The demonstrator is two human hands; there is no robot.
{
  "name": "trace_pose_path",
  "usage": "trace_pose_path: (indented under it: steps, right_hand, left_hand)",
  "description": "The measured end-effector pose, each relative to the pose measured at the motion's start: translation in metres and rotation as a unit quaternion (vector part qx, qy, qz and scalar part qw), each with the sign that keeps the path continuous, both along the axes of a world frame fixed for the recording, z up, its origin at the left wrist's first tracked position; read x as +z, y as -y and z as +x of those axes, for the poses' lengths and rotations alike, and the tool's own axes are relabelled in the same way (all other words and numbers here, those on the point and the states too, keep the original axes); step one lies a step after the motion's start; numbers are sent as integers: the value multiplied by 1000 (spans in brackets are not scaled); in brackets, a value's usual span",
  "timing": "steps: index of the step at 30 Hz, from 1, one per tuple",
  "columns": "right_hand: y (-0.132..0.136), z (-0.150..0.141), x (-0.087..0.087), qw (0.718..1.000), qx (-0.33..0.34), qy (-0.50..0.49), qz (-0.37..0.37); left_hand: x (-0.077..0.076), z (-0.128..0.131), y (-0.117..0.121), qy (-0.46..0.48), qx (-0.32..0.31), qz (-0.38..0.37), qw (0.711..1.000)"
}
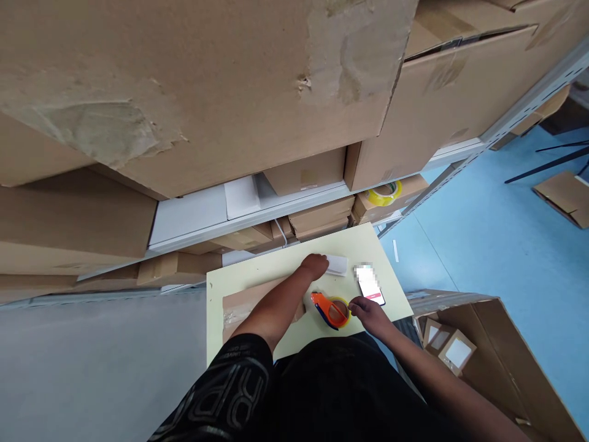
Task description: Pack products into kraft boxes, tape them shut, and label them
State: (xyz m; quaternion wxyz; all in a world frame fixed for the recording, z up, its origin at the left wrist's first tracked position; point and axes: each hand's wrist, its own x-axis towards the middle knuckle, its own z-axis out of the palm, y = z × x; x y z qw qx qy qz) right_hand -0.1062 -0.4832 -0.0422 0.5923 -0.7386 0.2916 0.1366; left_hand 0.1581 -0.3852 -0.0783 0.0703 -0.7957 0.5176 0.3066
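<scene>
My left hand [315, 266] reaches across the small pale table [280, 277], its fingers closed on the left end of a flat white piece [337, 265], which looks like paper or labels. Near the table's front edge, my right hand [367, 309] has its fingers pressed together at the right side of an orange and blue tape dispenser [330, 310] with a roll of yellowish tape. Whether those fingers pinch the tape's end is too small to tell. Under my left forearm lies a flat brown cardboard piece [234, 305], partly hidden. A lit phone [370, 285] lies right of the white piece.
Shelves [193, 221] with large cardboard boxes [207, 80] rise directly beyond the table. A roll of clear yellow tape [384, 193] rests on a lower box. At the right, a big open carton [501, 362] holds small labelled boxes [456, 351] on the blue floor.
</scene>
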Motion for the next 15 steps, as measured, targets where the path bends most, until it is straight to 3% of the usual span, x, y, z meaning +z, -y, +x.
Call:
trace_pose_path:
  steps: [15]
  right_hand:
    - [2,12,6,999,26,-20,-11]
  left_hand:
    - [23,9,-8,6,-90,-12,996]
